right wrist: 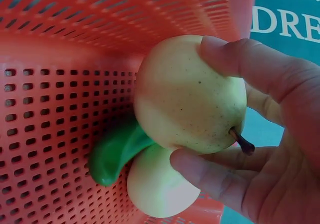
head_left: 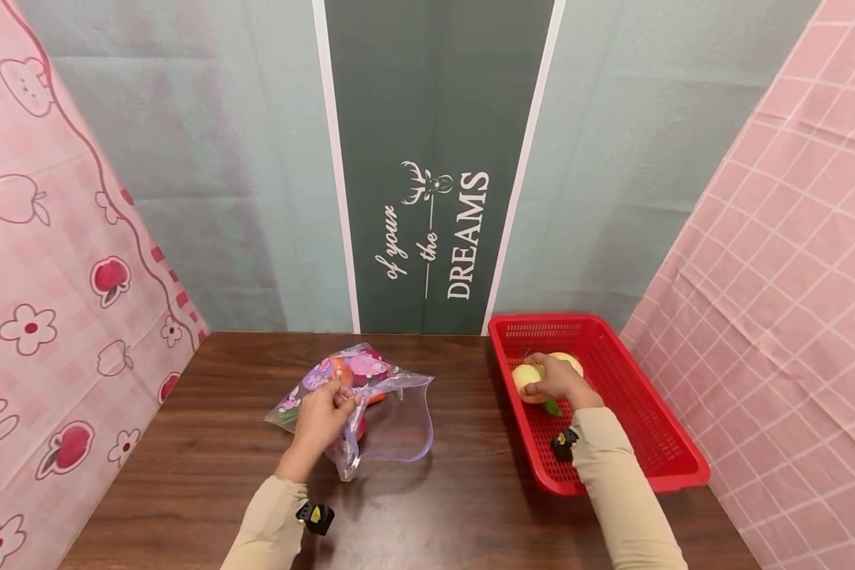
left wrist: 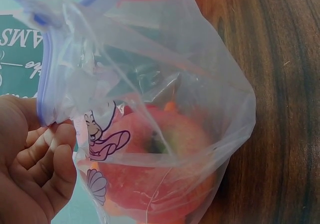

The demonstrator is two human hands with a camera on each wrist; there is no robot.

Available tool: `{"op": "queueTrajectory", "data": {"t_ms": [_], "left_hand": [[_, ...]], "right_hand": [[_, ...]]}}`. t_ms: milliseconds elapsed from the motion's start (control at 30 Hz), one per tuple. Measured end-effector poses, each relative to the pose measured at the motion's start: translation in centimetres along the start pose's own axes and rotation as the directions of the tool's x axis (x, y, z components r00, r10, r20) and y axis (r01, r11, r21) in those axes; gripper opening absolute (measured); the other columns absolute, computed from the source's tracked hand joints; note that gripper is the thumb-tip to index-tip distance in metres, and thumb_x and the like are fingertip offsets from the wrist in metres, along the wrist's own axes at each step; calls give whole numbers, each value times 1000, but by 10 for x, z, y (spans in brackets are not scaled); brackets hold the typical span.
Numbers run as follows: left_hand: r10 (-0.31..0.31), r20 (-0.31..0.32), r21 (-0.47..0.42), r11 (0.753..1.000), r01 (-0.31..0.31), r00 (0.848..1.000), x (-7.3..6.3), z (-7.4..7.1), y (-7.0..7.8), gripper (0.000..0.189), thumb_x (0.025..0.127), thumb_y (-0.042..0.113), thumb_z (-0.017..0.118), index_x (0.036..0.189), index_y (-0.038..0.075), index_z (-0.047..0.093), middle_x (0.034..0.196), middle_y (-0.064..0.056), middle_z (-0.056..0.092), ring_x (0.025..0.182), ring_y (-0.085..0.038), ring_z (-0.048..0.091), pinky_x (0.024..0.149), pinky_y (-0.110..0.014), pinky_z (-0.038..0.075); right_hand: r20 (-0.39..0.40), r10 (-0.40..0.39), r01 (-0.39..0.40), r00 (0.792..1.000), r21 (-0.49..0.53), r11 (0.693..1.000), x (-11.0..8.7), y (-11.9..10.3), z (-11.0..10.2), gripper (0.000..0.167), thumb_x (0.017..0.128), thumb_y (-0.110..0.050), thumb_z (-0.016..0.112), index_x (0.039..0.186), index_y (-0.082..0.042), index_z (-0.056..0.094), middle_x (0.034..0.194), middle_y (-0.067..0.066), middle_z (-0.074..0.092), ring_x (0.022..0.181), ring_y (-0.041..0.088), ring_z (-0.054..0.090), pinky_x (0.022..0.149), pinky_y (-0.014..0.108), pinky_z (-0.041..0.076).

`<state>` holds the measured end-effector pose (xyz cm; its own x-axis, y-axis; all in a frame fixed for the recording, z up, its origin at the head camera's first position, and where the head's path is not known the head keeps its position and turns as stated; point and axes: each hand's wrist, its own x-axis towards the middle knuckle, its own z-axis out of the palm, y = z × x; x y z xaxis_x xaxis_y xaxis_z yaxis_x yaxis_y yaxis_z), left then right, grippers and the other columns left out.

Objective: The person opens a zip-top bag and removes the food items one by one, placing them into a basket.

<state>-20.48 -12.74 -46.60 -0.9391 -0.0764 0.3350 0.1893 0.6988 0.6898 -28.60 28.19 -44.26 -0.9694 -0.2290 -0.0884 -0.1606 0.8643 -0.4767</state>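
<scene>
My left hand (head_left: 324, 418) pinches the purple-trimmed rim of a clear zip bag (head_left: 406, 423) lying on the table, its mouth spread toward the right. Inside the bag a red apple (left wrist: 165, 184) shows through the plastic in the left wrist view, with orange and pink items partly hidden behind the print. Over the red basket (head_left: 655, 396), my right hand (head_left: 560, 378) grips a round yellow pear (right wrist: 185, 97) with a dark stem. Below that pear lie another pale yellow round fruit (right wrist: 162, 186) and a smooth green curved vegetable (right wrist: 115, 159), its kind unclear.
The basket's perforated walls rise around the right hand. A brown wooden table (head_left: 463, 491) lies beneath everything. Behind it hangs a grey-green cloth (head_left: 427, 95) with lettering, and pink printed cloths (head_left: 64, 317) stand at both sides.
</scene>
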Motion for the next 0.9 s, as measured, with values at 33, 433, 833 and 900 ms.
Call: {"op": "queueTrajectory", "data": {"t_ms": [33, 433, 833, 900], "left_hand": [[0, 0, 1, 1000, 0, 1000, 0, 0, 0, 13, 75, 7, 74, 72, 9, 61, 56, 6, 51, 51, -10, 46, 48, -28, 38], [3, -2, 5, 1000, -3, 1000, 1, 1, 0, 11, 74, 6, 72, 73, 9, 62, 58, 5, 54, 53, -10, 49, 51, -30, 39], [3, -7, -9, 1000, -3, 1000, 0, 0, 1, 10, 75, 7, 72, 74, 9, 63, 58, 6, 54, 52, -10, 48, 50, -30, 38], [4, -9, -13, 1000, -5, 1000, -1, 0, 1, 10, 76, 7, 72, 74, 8, 63, 57, 6, 54, 52, -10, 48, 50, -30, 38]], "right_hand": [[13, 10, -10, 1000, 12, 1000, -1, -1, 1, 58, 71, -18, 79, 119, 1, 54, 91, 15, 60, 80, 29, 53, 74, 46, 44], [66, 53, -55, 996, 15, 998, -5, 5, 7, 51, 67, -6, 75, 113, 2, 54, 88, 16, 58, 74, 27, 49, 64, 38, 43], [70, 48, -48, 996, 8, 999, -17, -13, -5, 59, 73, -14, 73, 124, 5, 51, 103, 22, 59, 81, 30, 54, 70, 44, 46], [47, 22, -21, 999, -13, 1000, -21, -19, -9, 58, 72, -15, 74, 123, 5, 53, 103, 22, 59, 85, 30, 54, 75, 46, 45]]}}
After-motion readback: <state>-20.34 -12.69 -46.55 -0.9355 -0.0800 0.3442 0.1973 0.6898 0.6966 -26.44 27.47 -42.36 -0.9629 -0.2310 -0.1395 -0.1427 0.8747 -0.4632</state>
